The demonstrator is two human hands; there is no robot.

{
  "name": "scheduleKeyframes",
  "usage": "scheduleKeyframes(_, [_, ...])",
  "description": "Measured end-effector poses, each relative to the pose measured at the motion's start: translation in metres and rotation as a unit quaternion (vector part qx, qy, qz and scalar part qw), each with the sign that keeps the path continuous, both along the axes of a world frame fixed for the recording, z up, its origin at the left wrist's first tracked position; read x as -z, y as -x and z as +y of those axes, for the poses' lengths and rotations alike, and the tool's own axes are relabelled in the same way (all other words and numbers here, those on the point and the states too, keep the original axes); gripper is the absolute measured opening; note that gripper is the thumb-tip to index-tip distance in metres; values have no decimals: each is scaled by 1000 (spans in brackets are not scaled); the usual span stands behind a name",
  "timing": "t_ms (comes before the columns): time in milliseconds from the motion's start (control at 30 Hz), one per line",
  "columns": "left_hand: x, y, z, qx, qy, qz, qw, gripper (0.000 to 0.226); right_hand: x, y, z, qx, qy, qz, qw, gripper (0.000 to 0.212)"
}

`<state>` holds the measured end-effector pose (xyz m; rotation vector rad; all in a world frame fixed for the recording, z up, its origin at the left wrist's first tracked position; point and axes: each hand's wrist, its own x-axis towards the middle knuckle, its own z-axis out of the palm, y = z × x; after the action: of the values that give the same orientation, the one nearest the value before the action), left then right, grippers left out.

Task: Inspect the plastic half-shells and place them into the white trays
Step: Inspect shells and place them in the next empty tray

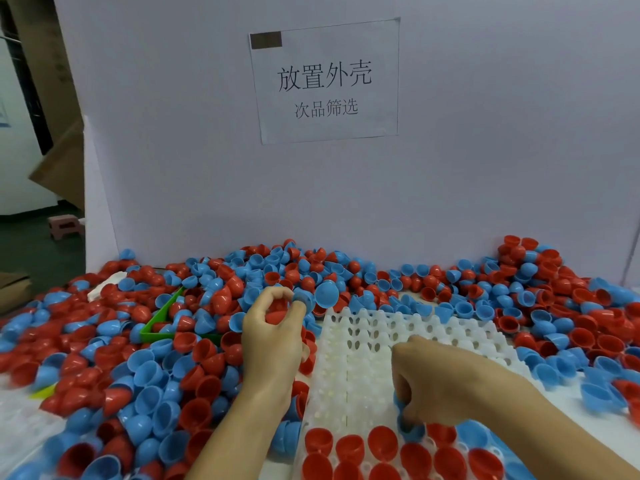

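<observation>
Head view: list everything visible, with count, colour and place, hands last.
Loose half-shells: too many to count, red and blue, heaped around the tray.
White tray: one, centre; red and blue shells seated in near rows.
Green bin: one, part buried, left.
Paper sign: one, white, on backboard.
Pink stool: one, floor, far left.
Left hand: grips a red shell.
Right hand: presses a blue shell into the tray.

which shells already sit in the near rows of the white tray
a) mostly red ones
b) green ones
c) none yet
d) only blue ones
a: red half-shells fill most cups in the near rows of the white tray, with a few blue half-shells by the right hand.
</observation>
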<state>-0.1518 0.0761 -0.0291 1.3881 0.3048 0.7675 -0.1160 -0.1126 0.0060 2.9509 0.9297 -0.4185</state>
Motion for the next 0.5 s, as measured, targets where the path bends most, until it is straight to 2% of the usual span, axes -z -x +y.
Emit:
scheduleKeyframes(167, [1,-1,1,2,4,0,1000,24,-7,0,-8,-10,-33,25,999,23])
scheduleKeyframes(267, [1,0,-1,-5,-14,1,1000,24,-12,-1,-11,-10,-75,-8,997,14])
scheduleKeyframes(367, [4,-1,-2,-19,-28,11,999,21,-17,1,-4,-17,-207,-79,975,11])
scheduleKeyframes(500, [7,-1,-7,-41,-61,27,997,16,-15,19,24,-25,-389,-105,915,5])
